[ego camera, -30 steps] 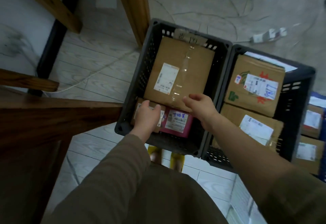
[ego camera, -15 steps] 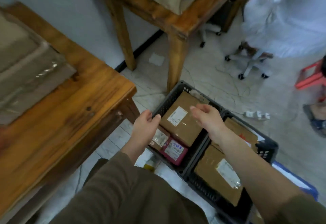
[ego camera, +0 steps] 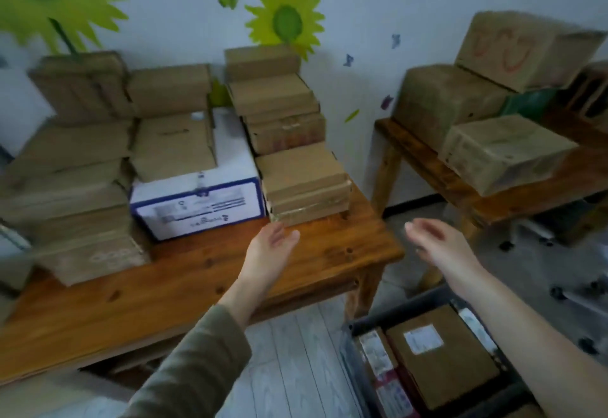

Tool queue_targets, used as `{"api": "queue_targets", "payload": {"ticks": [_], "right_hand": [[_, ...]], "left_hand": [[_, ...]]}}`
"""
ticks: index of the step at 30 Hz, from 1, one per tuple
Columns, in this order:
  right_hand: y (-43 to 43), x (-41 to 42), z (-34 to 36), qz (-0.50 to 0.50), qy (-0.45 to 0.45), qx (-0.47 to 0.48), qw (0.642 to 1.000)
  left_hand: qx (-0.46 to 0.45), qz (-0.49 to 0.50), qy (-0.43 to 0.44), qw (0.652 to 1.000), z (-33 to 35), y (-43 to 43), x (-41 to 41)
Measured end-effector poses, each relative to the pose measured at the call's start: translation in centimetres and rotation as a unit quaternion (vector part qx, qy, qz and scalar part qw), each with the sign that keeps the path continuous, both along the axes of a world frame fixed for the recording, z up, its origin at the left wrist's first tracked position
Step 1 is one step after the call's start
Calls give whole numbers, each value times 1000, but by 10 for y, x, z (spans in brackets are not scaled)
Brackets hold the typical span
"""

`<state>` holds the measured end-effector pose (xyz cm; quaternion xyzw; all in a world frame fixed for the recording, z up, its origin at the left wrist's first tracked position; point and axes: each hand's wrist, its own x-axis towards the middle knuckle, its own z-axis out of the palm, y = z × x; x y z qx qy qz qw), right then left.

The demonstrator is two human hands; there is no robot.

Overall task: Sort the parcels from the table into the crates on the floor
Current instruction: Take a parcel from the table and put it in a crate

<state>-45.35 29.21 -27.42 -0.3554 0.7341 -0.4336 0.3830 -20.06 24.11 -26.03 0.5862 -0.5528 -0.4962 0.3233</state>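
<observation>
Several brown cardboard parcels are stacked on the wooden table [ego camera: 204,273], with a white and blue box [ego camera: 200,200] among them. The nearest stack of flat brown parcels [ego camera: 302,184] stands at the table's right corner. My left hand [ego camera: 273,250] hovers over the table just in front of that stack, palm turned inward, fingers relaxed and holding nothing. My right hand [ego camera: 441,246] is raised past the table's right corner, fingers straight and also holding nothing. A dark crate [ego camera: 358,329] on the floor at lower right contains a brown parcel [ego camera: 441,355] with a white label and smaller parcels.
A second wooden table [ego camera: 513,194] at the right carries several larger cardboard boxes. A narrow gap of floor separates the two tables. Grey plank flooring [ego camera: 296,365] lies between the near table and the crate. The wall behind has green flower stickers.
The view swung up from the crates to the table. Both hands lifted out of the crate, leaving the parcels in it, and now hang over the table's right corner.
</observation>
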Motion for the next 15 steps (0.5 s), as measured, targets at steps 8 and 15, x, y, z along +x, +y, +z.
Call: {"api": "queue_targets", "payload": {"ticks": [8, 15], "right_hand": [[-75, 118, 39, 89, -2, -54, 995], [-119, 210, 46, 112, 6, -71, 991]], "left_hand": [[-29, 101, -13, 994, 33, -16, 121], [-40, 102, -39, 993, 42, -55, 198]]}}
